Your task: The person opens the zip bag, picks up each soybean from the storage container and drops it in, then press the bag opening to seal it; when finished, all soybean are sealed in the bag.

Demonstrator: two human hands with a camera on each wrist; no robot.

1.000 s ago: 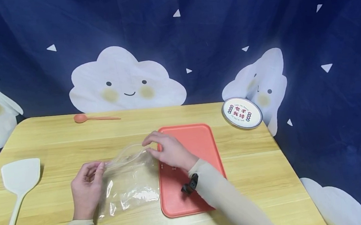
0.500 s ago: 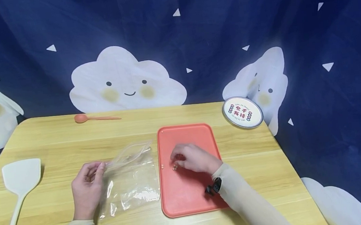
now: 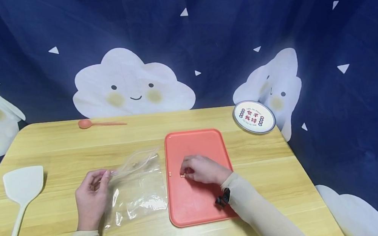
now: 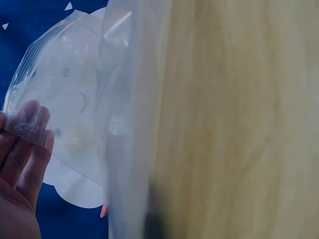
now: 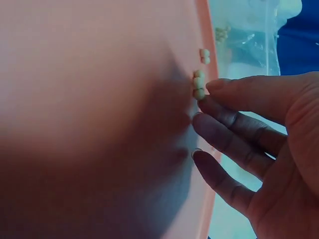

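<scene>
My left hand [image 3: 92, 195] pinches the upper left corner of a clear zip bag [image 3: 138, 193]; the bag lies on the table, its mouth parted. In the left wrist view, the bag's film [image 4: 75, 59] spreads past the fingers. Over the red tray [image 3: 201, 208], my right hand [image 3: 204, 169] reaches down to a few small pale soybeans [image 3: 182, 176]. Up close, the right thumb and index fingertip meet at the end soybean [image 5: 199, 93] of a short row, while the other fingers are loosely bent. Two more soybeans [image 3: 169, 174] sit by the tray's left edge.
A pink spoon [image 3: 85, 123] lies at the table's back. To the left is a white spatula [image 3: 23, 183] with a pale green handle end. An oval plate with red lettering [image 3: 254, 117] is at the back right corner. A blue cloud-print cloth [image 3: 214, 28] hangs behind.
My right hand has let go of the bag's mouth and moved right to the soybeans on the tray, its fingers closing in there. The left hand keeps its hold on the bag.
</scene>
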